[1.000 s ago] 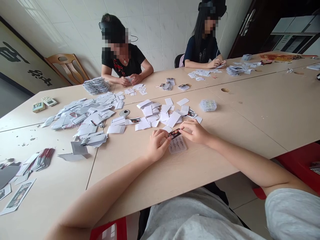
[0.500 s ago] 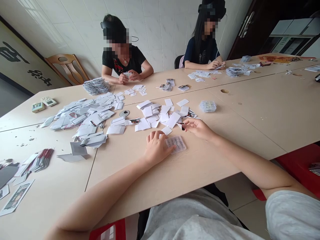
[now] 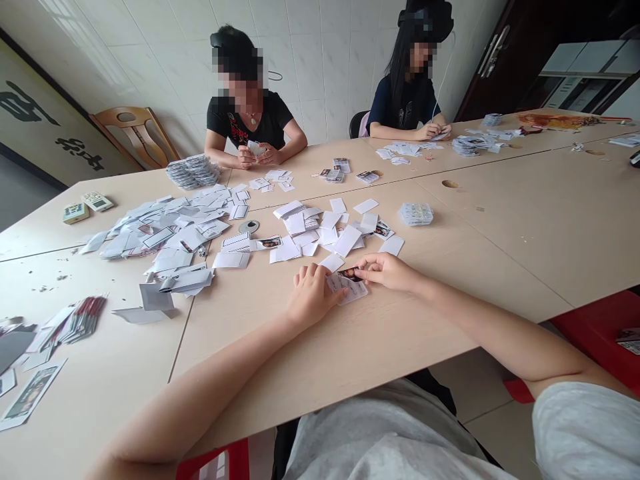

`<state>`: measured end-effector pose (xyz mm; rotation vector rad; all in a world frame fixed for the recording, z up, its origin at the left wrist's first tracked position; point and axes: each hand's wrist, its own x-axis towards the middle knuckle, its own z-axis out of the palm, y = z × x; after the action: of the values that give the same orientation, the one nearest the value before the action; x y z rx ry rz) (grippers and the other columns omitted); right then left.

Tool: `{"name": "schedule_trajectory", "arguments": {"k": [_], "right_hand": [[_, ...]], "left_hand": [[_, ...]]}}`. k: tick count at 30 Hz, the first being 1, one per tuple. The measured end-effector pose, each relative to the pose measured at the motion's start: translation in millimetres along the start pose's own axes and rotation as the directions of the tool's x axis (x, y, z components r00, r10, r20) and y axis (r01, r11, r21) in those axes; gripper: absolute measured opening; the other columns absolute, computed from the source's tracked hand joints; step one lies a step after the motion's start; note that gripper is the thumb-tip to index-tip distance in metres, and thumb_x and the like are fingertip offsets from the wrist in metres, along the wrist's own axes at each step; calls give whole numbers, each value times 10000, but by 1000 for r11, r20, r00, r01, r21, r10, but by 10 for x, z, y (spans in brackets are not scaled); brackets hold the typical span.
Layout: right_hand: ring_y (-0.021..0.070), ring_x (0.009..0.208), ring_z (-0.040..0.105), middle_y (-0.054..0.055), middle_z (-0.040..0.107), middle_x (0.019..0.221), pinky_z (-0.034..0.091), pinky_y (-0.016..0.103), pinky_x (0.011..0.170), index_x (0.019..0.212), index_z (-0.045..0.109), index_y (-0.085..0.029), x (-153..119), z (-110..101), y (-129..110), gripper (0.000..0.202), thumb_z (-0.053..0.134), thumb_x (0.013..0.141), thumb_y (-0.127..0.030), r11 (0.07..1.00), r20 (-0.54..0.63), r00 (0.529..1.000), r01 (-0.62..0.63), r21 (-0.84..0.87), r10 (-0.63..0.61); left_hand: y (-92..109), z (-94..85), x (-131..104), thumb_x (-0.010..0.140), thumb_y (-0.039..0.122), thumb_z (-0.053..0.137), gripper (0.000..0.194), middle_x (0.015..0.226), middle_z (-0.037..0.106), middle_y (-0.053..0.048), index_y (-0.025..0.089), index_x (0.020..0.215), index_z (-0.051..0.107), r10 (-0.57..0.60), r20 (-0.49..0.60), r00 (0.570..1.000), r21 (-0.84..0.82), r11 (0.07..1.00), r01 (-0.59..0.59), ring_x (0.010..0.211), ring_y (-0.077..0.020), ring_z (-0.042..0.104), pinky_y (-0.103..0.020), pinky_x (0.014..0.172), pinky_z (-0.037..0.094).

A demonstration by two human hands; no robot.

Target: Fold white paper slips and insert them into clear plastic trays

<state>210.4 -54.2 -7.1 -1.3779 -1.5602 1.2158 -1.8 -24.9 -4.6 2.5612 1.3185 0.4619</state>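
Under the fingers of my left hand [image 3: 314, 295] is a clear plastic compartment box [image 3: 354, 292], gripped at its left side with the thumb over the near edge. Small dark items show through its lid, too small to name. My right hand [image 3: 383, 272] pinches a dark printed card [image 3: 350, 274] between thumb and fingers. The card lies over the far part of the box, its picture side up. Just beyond both hands spreads a loose heap of white cards [image 3: 347, 240], mostly blank side up.
A stack of clear boxes [image 3: 416, 213] stands right of the heap. A larger pile of white cards [image 3: 165, 230] covers the left, near a round metal lid [image 3: 249, 227]. Two co-workers sit across the table [image 3: 500, 253], hands on cards; bundled packets [image 3: 193, 172] lie by one.
My right hand has moved left and nearer, bringing the dark card from the heap onto the box. The box has tilted slightly under my left hand.
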Motion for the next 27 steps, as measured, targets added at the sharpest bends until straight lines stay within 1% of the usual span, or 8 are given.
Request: {"name": "schedule_trajectory", "arguments": {"k": [3, 8, 13, 18, 21, 24, 27], "right_hand": [[133, 506, 534, -13, 583, 553, 400, 243, 486, 832, 605, -185, -12, 9, -7, 345, 630, 718, -510, 1000, -8, 1000, 2, 5, -2], [146, 552, 590, -11, 598, 588, 449, 258, 556, 782, 577, -192, -32, 26, -21, 276, 613, 754, -464, 1000, -22, 1000, 16, -12, -16], [138, 525, 569, -22, 564, 555, 447, 260, 545, 742, 566, -191, -46, 61, -34, 270, 598, 767, -457, 998, -35, 998, 50, -37, -52], [125, 513, 570, -10, 602, 652, 441, 257, 524, 744, 566, -187, -48, 67, -49, 263, 582, 784, -447, 996, -39, 996, 85, -21, -85], [125, 501, 567, -10, 601, 636, 440, 259, 520, 760, 573, -184, -45, 62, -52, 261, 579, 790, -443, 995, -42, 994, 101, -14, -102], [131, 499, 563, -20, 571, 573, 434, 253, 507, 768, 566, -185, -48, 65, -53, 250, 571, 800, -433, 993, -48, 992, 114, -2, -114], [134, 500, 563, -28, 547, 537, 440, 251, 508, 768, 557, -190, -59, 81, -45, 250, 566, 805, -437, 992, -55, 990, 128, -13, -129]], "left_hand": [[4, -4, 3, 759, 494, 601, 381, 959, 531, -66, 187, 949, 477, 14, 1, 1000, -29, 999, -14, 920, -241, 463, -376, 791, 380], [6, -27, 1, 780, 444, 605, 376, 951, 546, -55, 190, 1005, 441, 95, -79, 992, -20, 995, -97, 933, -226, 496, -370, 814, 366], [-3, -44, 6, 772, 440, 617, 383, 914, 558, -43, 191, 1000, 435, 125, -93, 988, -23, 991, -128, 914, -221, 519, -362, 804, 366], [-14, -49, 7, 766, 436, 622, 384, 891, 555, -33, 195, 998, 433, 146, -85, 986, -43, 988, -150, 874, -210, 528, -352, 780, 368], [-20, -41, 8, 768, 437, 617, 379, 876, 543, -27, 198, 997, 433, 153, -79, 985, -58, 986, -158, 839, -199, 520, -355, 774, 367], [-22, -38, 10, 748, 392, 641, 401, 851, 515, -11, 203, 1023, 419, 146, -85, 986, -135, 978, -157, 788, -172, 500, -353, 779, 372], [-11, -68, 12, 725, 394, 656, 457, 836, 478, -1, 202, 1046, 393, 102, -116, 988, -315, 940, -134, 732, -142, 461, -312, 731, 396]]}}
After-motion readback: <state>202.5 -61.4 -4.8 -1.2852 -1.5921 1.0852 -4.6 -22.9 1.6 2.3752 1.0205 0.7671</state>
